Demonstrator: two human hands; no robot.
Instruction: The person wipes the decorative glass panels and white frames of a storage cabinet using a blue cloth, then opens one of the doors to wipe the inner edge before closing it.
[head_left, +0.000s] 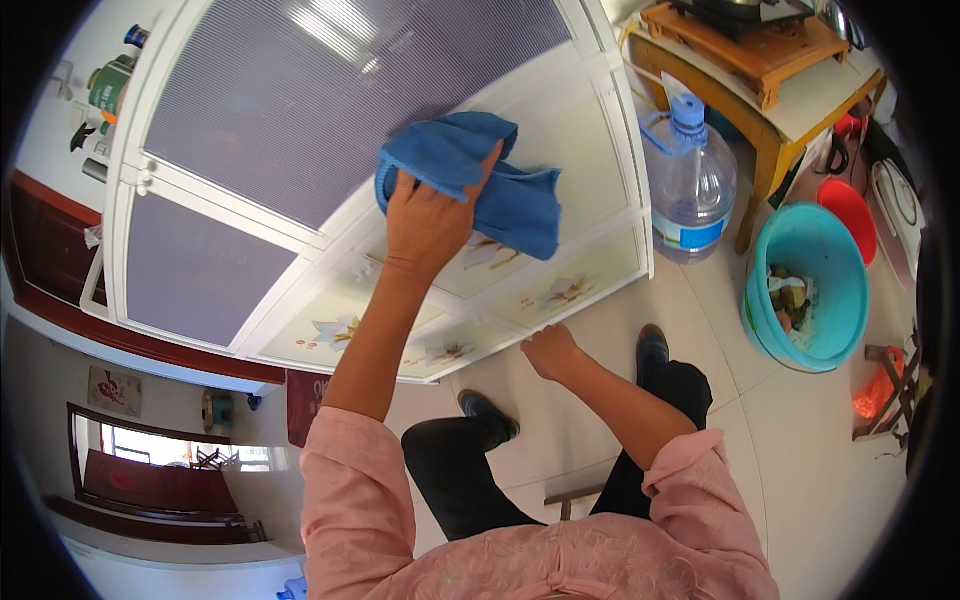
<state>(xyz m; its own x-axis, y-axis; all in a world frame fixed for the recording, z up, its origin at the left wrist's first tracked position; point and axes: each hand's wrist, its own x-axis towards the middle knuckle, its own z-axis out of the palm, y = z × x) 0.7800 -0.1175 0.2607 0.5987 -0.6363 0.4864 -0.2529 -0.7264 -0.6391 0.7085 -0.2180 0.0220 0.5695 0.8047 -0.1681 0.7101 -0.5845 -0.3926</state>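
A blue cloth (517, 210) lies bunched under my left hand (431, 217), whose fingers grip it against the front of a white-framed cabinet (585, 142). The cabinet has ribbed grey-violet upper panels and pale panels with flower prints lower down. Part of the cloth hangs loose to the right of my fingers. My right hand (551, 352) is curled near the cabinet's bottom edge, above the tiled floor; no object shows in it, and its fingertips are partly hidden.
Right of the cabinet stand a large clear water jug (694, 195) and a yellow-legged table (810, 124). A turquoise bucket (817, 285) with scraps inside and a red basin (851, 217) are at the right. A wooden stool (577, 496) is partly visible between my legs.
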